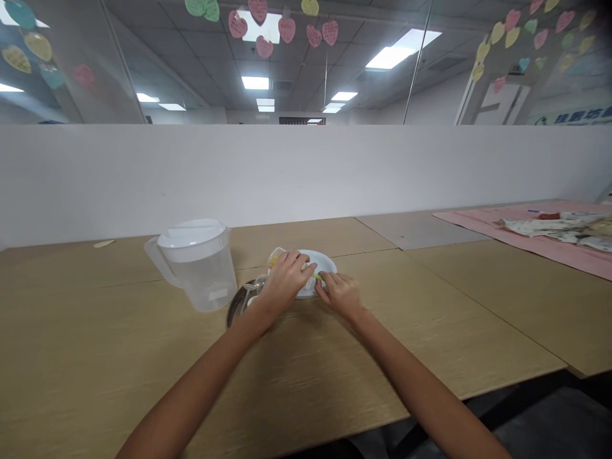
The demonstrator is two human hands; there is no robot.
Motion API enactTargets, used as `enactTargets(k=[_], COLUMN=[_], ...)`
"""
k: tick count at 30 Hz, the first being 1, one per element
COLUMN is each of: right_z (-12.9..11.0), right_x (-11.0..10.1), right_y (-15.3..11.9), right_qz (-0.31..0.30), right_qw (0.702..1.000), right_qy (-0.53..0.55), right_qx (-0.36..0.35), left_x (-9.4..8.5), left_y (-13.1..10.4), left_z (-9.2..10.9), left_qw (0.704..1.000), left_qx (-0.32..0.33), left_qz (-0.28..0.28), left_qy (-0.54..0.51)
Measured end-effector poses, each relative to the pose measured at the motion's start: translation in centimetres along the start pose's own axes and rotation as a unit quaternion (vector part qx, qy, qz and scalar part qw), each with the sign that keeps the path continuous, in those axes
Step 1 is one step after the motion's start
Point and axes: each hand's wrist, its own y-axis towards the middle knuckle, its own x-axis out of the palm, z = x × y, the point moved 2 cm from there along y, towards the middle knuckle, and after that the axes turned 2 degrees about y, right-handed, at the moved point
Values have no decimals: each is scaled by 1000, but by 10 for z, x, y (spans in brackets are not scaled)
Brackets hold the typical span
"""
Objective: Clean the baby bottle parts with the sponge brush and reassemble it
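Note:
My left hand (289,278) and my right hand (340,294) are close together over a white plate (326,261). Between them runs a thin bright green strip (317,276), its kind too small to make out. The fingers of both hands are closed on it, one at each end. Just behind my left hand shows a small clear container with something yellow (274,256) in it, partly hidden. Left of that wrist, a round metal tray (231,313) holds a clear spoon-like utensil (247,293) and other small pieces, partly covered by my forearm.
A clear plastic pitcher with a white lid (194,234) stands left of the tray. Farther left lies a flat pale piece (104,243). On the right, a pink cloth (471,220) bears crumpled fabric (549,227). A white partition (287,172) rises behind the wooden table (119,357).

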Motion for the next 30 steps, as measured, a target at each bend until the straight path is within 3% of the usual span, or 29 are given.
enactTargets(k=[8, 13, 16, 19, 22, 25, 27, 30], right_z=[31, 60, 76, 84, 85, 81, 77, 73], right_x=[2, 3, 7, 11, 13, 16, 18, 20], right_y=[-4, -9, -13, -16, -18, -21, -22, -22], right_qz=[-35, -49, -100, -202, -294, -356, -377, -400], right_qw=[999, 987, 954, 907, 871, 858, 856, 852], right_qy=[0, -26, -63, -80, -77, -68, -61, -56], right_qx=[17, 148, 274, 360, 386, 365, 347, 334], left_x=[2, 2, 3, 7, 5, -7, -15, -24], left_y=[-5, -14, -18, -20, -18, -10, -5, -1], left_z=[-36, -60, -70, -74, -67, -44, -22, 14], left_qw=[997, 986, 955, 885, 799, 746, 750, 797], left_qx=[-66, -165, -252, -344, -391, -358, -301, -197], left_qz=[-3, -23, -30, -33, -42, -58, -93, -151], left_qy=[33, -8, -153, -311, -454, -559, -582, -550])
